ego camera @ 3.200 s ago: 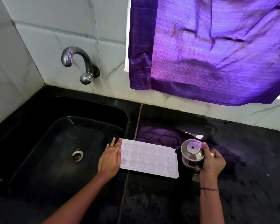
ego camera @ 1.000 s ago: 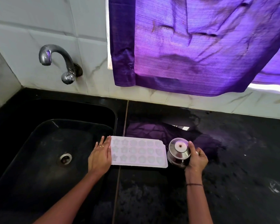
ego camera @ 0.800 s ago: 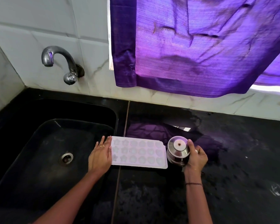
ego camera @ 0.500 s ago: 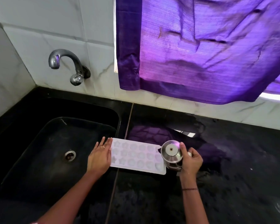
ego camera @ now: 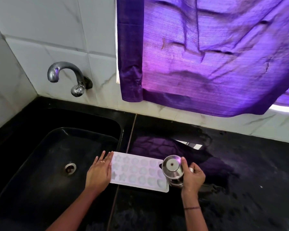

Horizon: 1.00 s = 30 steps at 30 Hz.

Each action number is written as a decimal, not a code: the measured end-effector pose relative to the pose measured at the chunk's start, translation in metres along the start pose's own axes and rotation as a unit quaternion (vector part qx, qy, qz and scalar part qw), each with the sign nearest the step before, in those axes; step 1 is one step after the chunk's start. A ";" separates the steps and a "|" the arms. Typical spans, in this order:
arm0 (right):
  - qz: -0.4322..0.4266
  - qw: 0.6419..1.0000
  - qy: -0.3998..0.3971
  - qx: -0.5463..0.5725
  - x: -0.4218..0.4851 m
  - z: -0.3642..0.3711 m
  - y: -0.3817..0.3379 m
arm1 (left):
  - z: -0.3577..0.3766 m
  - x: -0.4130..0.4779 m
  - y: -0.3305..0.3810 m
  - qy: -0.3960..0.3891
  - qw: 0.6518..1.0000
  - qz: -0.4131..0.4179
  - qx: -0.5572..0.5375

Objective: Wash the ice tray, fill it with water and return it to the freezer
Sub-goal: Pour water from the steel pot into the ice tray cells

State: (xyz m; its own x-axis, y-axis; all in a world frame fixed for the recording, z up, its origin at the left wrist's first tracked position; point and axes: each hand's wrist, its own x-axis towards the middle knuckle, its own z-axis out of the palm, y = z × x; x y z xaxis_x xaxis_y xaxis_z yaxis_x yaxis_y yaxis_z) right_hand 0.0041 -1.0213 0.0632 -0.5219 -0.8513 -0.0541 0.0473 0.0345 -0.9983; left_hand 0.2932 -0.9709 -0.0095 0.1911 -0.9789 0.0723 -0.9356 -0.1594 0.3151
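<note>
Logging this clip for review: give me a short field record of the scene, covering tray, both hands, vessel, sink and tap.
ice tray: white, flat on black counter, beside the sink
left hand: flat against tray's left end
right hand: gripping steel vessel
steel vessel: over tray's right end, tilted toward the tray
sink: black; nothing seen in it
tap: no water seen running
</note>
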 end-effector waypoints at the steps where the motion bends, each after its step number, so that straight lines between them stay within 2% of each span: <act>1: 0.000 1.000 0.001 -0.001 0.000 0.001 0.000 | 0.000 0.000 0.000 -0.001 1.000 -0.003 -0.004; 11: 0.037 0.997 0.043 0.051 0.003 -0.003 -0.006 | 0.000 -0.002 -0.001 0.008 0.998 -0.005 -0.059; 16: 0.024 0.995 0.050 0.083 -0.009 0.009 -0.012 | 0.003 -0.001 -0.003 0.010 0.998 -0.001 -0.062; 30: -0.042 0.997 0.052 0.032 -0.036 0.027 -0.010 | 0.005 0.001 -0.005 0.018 0.995 0.013 -0.094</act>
State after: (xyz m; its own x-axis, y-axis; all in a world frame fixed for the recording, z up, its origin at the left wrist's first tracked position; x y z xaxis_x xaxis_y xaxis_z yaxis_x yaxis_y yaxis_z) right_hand 0.0457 -1.0053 0.0760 -0.6113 -0.7910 0.0241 0.0528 -0.0711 -0.9961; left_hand 0.2967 -0.9714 -0.0156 0.1810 -0.9768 0.1148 -0.8685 -0.1040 0.4846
